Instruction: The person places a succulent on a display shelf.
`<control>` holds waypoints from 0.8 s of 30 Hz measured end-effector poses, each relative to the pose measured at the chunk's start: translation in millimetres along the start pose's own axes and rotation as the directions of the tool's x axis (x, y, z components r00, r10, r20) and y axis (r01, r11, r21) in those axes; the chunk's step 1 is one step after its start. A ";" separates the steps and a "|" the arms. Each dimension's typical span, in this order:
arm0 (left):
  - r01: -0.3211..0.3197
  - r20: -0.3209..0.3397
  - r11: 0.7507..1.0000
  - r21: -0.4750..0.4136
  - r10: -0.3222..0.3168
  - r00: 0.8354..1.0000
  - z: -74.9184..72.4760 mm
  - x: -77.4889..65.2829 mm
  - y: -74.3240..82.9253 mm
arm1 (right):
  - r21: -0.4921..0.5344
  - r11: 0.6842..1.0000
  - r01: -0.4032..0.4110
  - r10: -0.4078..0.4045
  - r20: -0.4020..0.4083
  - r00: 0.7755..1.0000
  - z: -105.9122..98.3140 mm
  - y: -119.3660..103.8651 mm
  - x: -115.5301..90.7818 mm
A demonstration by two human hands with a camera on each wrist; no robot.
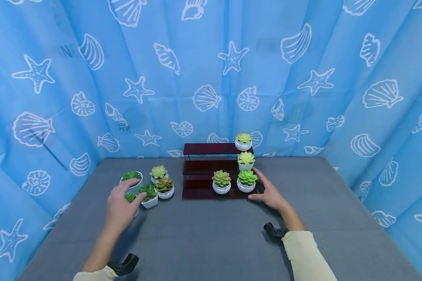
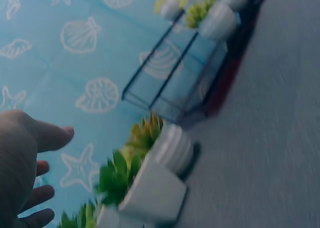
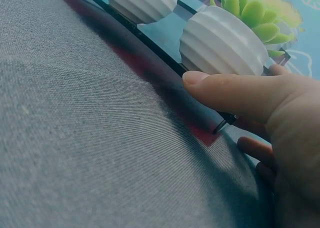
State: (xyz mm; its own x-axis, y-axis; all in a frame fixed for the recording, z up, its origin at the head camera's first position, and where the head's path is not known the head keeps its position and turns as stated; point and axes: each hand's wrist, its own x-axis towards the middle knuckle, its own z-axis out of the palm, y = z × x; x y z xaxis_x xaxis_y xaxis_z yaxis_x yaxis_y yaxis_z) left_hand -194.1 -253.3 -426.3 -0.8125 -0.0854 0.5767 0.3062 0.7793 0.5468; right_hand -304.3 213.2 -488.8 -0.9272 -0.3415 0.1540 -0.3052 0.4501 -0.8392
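Note:
My left hand (image 1: 122, 205), fingers spread, is above a cluster of potted succulents at the left. Nearest it are a round pot (image 1: 136, 185), a small pot (image 1: 137, 212) partly hidden by the hand, and a square white pot (image 1: 150, 202) with a green succulent. In the left wrist view this hand (image 2: 22, 163) holds nothing. My right hand (image 1: 271, 195) is at the right end of a dark red tiered shelf (image 1: 198, 166). Its thumb (image 3: 225, 88) lies along the front edge by a ribbed white pot (image 3: 220, 43); the other fingers reach past the shelf's end.
Light green succulents (image 1: 246, 157) line the shelf's right side, one on each tier, and a yellowish one (image 1: 221, 179) stands left of the lowest. Two ribbed pots (image 1: 165, 193) stand between cluster and shelf. A blue shell-print curtain (image 1: 204, 70) hangs behind the grey table (image 1: 211, 238).

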 end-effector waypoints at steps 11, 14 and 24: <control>0.044 -0.017 0.996 0.084 -0.042 0.999 -17.0 -22.6 -28.1 | -0.002 1.000 0.012 -0.012 -0.006 1.000 0.4 1.4 -1.0; 0.098 0.004 0.991 0.089 -0.099 0.995 -18.6 -26.0 -33.8 | -0.008 1.000 0.016 -0.016 -0.005 1.000 -0.3 0.2 -1.2; 0.388 0.148 0.922 0.017 -0.386 0.911 -18.6 -33.5 -41.5 | -0.010 1.000 0.002 -0.002 -0.008 1.000 -0.1 -4.9 -3.4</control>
State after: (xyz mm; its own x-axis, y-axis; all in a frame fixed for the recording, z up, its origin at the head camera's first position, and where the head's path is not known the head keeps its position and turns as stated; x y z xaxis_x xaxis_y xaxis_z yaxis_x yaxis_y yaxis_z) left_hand -170.3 -294.3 -457.0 -0.9313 -0.2868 0.2245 -0.0414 0.6957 0.7172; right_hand -299.8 212.3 -485.2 -0.9281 -0.3361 0.1600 -0.3095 0.4579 -0.8334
